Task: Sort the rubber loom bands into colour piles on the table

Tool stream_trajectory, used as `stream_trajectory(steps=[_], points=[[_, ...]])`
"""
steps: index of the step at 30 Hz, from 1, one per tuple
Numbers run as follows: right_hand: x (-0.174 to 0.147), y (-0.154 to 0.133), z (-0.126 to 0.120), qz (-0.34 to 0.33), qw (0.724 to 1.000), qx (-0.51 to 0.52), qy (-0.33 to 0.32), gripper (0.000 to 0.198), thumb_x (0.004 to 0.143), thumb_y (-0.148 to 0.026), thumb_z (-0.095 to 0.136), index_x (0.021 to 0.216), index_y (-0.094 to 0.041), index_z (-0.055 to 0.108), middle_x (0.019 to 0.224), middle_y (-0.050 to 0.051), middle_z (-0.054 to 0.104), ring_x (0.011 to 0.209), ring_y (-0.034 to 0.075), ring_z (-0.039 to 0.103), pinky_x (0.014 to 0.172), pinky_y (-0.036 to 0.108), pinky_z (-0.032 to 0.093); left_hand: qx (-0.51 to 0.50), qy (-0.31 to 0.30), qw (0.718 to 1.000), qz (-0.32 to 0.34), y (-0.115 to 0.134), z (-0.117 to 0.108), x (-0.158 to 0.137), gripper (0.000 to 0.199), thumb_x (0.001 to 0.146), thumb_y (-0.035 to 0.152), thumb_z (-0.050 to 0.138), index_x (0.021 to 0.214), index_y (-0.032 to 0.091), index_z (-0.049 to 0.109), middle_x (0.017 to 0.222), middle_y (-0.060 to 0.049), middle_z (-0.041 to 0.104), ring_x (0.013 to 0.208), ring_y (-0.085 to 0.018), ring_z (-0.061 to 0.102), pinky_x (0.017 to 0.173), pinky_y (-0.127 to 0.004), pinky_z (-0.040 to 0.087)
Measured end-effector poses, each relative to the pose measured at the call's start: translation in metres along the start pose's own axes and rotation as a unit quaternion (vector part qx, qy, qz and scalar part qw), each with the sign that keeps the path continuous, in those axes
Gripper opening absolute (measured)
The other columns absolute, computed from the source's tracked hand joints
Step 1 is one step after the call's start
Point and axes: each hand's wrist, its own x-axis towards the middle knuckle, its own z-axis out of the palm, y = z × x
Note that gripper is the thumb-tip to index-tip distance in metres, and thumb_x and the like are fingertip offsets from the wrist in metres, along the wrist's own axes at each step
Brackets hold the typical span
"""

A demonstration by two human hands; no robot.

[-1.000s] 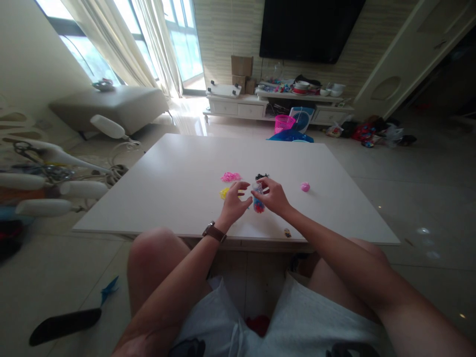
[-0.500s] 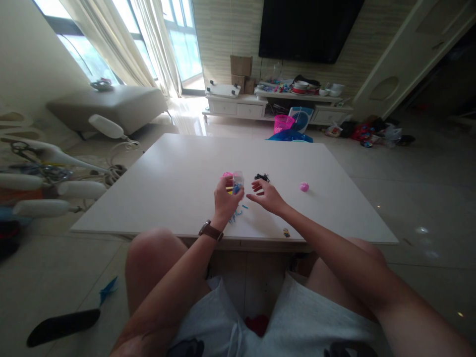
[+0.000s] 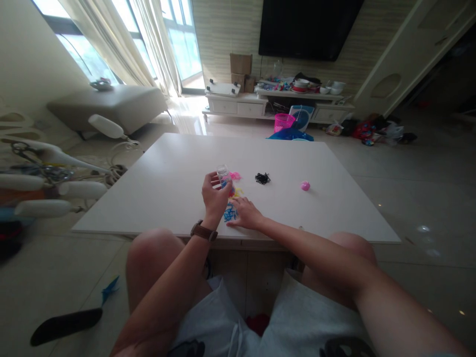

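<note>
My left hand (image 3: 215, 194) is closed around a small clear plastic jar (image 3: 222, 171), held upright with a slight tilt and with blue bits inside. My right hand (image 3: 247, 213) rests low over the table, fingers apart, beside a pile of small blue pieces (image 3: 230, 213). Yellow pieces (image 3: 238, 191) lie just beyond its fingertips. Behind the jar is a small heap of pink pieces (image 3: 235, 175). A heap of black pieces (image 3: 263, 178) sits to the right. Farther right lies a round pink object (image 3: 305, 185), perhaps a lid.
All of this is on a white table (image 3: 186, 163), its near edge by my knees. My right forearm mostly covers a small item (image 3: 301, 228) near that edge. Beyond the table are a pink basket (image 3: 284, 122) and a low cabinet (image 3: 238, 106). White padded arms (image 3: 82, 190) stand at the left.
My left hand has moved left with the jar, uncovering more of the pink pieces. My right hand has come left and nearer, down to the blue pieces.
</note>
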Motion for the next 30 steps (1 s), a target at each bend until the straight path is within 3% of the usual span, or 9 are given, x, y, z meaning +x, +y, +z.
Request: stream_trajectory(steps=[5, 10, 13, 20, 25, 30], points=[[0.009, -0.006, 0.006, -0.017, 1.0, 0.002, -0.018, 0.067, 0.082, -0.056, 0.075, 0.138, -0.025, 0.057, 0.145, 0.013, 0.053, 0.131, 0.036, 0.042, 0.103, 0.055, 0.04, -0.002, -0.007, 1.0, -0.005, -0.002, 0.001, -0.001, 0.036, 0.073, 0.026, 0.077, 0.105, 0.019, 0.062, 0.097, -0.006, 0.069, 0.089, -0.019, 0.069, 0.072, -0.028, 0.059], [0.017, -0.01, 0.003, -0.059, 0.998, 0.012, -0.015, 0.027, 0.091, -0.031, 0.068, 0.115, -0.021, 0.071, 0.123, 0.011, 0.062, 0.118, 0.029, 0.05, 0.1, 0.045, 0.042, -0.001, -0.012, 1.0, -0.009, -0.002, 0.001, -0.001, 0.037, 0.073, 0.026, 0.076, 0.105, 0.019, 0.061, 0.097, -0.006, 0.069, 0.089, -0.019, 0.069, 0.072, -0.028, 0.059], [0.02, -0.007, -0.005, -0.071, 0.997, 0.013, -0.037, 0.015, 0.091, -0.019, 0.064, 0.102, -0.018, 0.073, 0.109, 0.01, 0.064, 0.106, 0.024, 0.056, 0.093, 0.036, 0.044, 0.005, -0.012, 1.0, -0.008, -0.001, 0.0, -0.001, 0.035, 0.073, 0.025, 0.076, 0.104, 0.019, 0.061, 0.097, -0.006, 0.069, 0.089, -0.018, 0.069, 0.071, -0.027, 0.058], [0.006, 0.02, -0.043, -0.019, 0.995, -0.021, -0.092, 0.017, 0.082, -0.008, 0.062, 0.09, -0.018, 0.073, 0.096, 0.005, 0.066, 0.082, 0.016, 0.059, 0.073, 0.024, 0.042, 0.005, -0.025, 1.0, -0.009, -0.005, -0.004, -0.001, 0.036, 0.07, 0.025, 0.077, 0.103, 0.019, 0.063, 0.096, -0.006, 0.07, 0.088, -0.018, 0.069, 0.07, -0.027, 0.058], [-0.018, 0.05, -0.066, 0.026, 0.996, -0.022, -0.08, 0.016, 0.083, -0.01, 0.064, 0.094, -0.017, 0.074, 0.096, 0.006, 0.068, 0.084, 0.016, 0.061, 0.077, 0.025, 0.044, 0.003, -0.046, 0.999, -0.02, -0.005, -0.001, -0.003, 0.036, 0.07, 0.027, 0.077, 0.103, 0.019, 0.063, 0.097, -0.006, 0.07, 0.089, -0.019, 0.069, 0.071, -0.028, 0.058], [-0.038, 0.069, -0.08, 0.047, 0.996, 0.052, -0.059, 0.014, 0.085, -0.015, 0.066, 0.096, -0.016, 0.074, 0.093, 0.005, 0.071, 0.08, 0.014, 0.064, 0.077, 0.024, 0.048, 0.003, -0.064, 0.998, -0.021, -0.003, 0.003, -0.006, 0.036, 0.07, 0.025, 0.077, 0.102, 0.019, 0.064, 0.096, -0.006, 0.07, 0.089, -0.019, 0.068, 0.072, -0.028, 0.058]])
